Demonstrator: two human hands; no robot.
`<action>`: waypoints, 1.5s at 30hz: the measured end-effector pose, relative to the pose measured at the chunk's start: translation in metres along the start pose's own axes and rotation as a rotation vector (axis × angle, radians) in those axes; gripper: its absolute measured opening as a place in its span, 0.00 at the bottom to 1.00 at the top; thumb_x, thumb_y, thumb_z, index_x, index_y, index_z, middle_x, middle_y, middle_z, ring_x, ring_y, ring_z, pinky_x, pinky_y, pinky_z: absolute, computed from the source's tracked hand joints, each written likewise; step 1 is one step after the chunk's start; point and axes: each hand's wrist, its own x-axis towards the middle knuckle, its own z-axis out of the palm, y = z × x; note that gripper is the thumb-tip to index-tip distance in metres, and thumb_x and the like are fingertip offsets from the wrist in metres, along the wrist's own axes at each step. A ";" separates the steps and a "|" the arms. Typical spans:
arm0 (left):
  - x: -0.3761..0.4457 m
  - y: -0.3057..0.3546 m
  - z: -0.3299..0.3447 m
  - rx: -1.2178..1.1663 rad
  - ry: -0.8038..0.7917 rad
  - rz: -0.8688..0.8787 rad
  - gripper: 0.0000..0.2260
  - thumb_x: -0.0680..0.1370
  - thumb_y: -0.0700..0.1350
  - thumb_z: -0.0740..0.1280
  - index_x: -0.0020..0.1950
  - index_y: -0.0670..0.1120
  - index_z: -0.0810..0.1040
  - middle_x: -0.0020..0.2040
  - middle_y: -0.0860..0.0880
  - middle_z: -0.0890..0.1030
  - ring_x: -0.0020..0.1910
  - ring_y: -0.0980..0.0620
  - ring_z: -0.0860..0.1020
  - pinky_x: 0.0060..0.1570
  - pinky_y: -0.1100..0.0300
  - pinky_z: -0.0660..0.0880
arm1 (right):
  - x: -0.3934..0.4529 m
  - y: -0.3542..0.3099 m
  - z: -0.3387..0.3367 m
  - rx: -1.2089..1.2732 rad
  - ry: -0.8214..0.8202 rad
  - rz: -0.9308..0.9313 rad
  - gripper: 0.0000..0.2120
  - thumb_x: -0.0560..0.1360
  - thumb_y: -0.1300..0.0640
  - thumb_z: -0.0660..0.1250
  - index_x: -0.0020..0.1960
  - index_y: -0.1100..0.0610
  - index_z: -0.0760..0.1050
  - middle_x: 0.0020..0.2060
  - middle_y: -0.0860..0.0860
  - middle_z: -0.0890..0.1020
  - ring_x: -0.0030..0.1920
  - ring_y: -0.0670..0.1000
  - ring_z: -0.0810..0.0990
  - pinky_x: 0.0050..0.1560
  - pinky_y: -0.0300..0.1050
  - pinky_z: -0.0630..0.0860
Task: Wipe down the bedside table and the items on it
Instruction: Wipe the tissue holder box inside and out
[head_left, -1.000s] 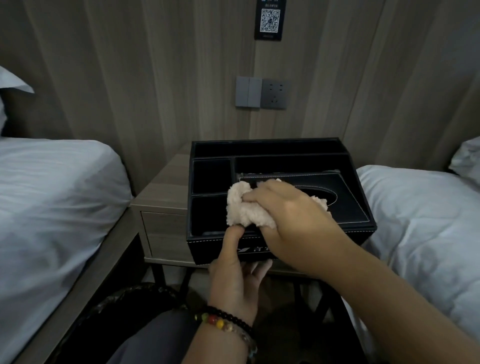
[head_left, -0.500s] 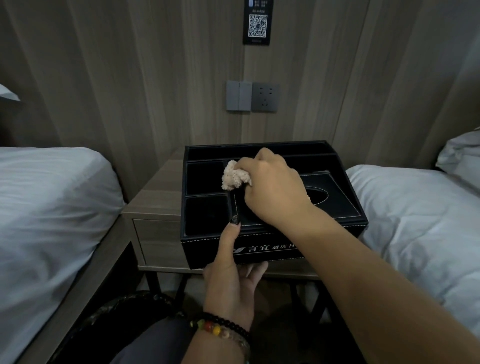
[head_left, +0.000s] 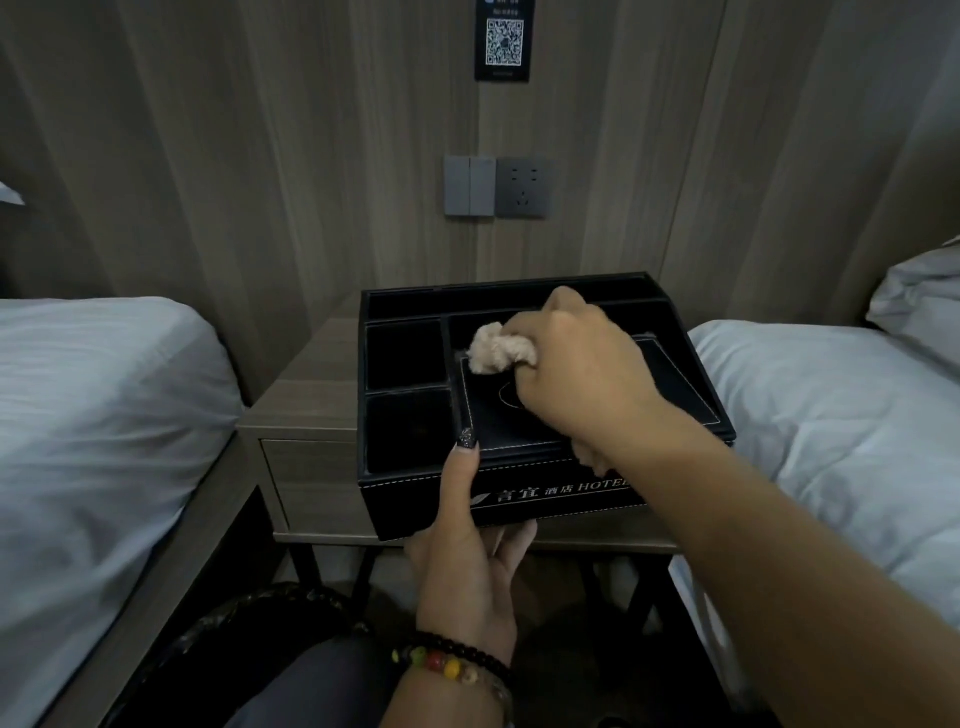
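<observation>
A black leather organiser box (head_left: 410, 452) with several open compartments and a tissue lid sits on the wooden bedside table (head_left: 311, 395), its front overhanging the table edge. My right hand (head_left: 576, 374) grips a crumpled beige cloth (head_left: 496, 349) and presses it on the far left part of the tissue lid. My left hand (head_left: 467, 545) holds the box's front wall from below, thumb up over the front rim and fingers under the base.
White-covered beds stand on both sides, the left bed (head_left: 93, 415) and the right bed (head_left: 841, 426). A black bin (head_left: 249, 618) sits on the floor at lower left. A switch and socket plate (head_left: 496, 187) is on the wood-panelled wall behind.
My right hand has carried the cloth from the front of the lid toward its far left corner. The left hand keeps its hold on the box front.
</observation>
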 end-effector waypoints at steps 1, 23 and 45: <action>0.000 0.000 0.000 0.010 0.001 -0.002 0.27 0.59 0.54 0.74 0.55 0.47 0.77 0.51 0.45 0.83 0.50 0.45 0.82 0.52 0.47 0.79 | 0.002 -0.001 0.000 -0.009 0.004 0.024 0.19 0.72 0.59 0.63 0.63 0.49 0.76 0.54 0.53 0.72 0.55 0.58 0.74 0.52 0.55 0.76; 0.012 -0.004 -0.005 0.008 0.023 -0.060 0.41 0.52 0.56 0.76 0.64 0.47 0.71 0.60 0.44 0.76 0.56 0.44 0.78 0.53 0.46 0.79 | -0.002 -0.025 0.021 0.356 0.150 -0.112 0.14 0.71 0.64 0.63 0.54 0.58 0.80 0.43 0.53 0.75 0.42 0.54 0.77 0.41 0.49 0.77; 0.006 0.001 -0.002 0.023 0.000 -0.003 0.40 0.54 0.56 0.76 0.63 0.47 0.69 0.53 0.47 0.74 0.50 0.44 0.78 0.50 0.46 0.80 | -0.008 0.005 -0.001 0.237 -0.167 -0.514 0.24 0.69 0.69 0.61 0.60 0.51 0.78 0.50 0.50 0.71 0.50 0.52 0.73 0.49 0.55 0.75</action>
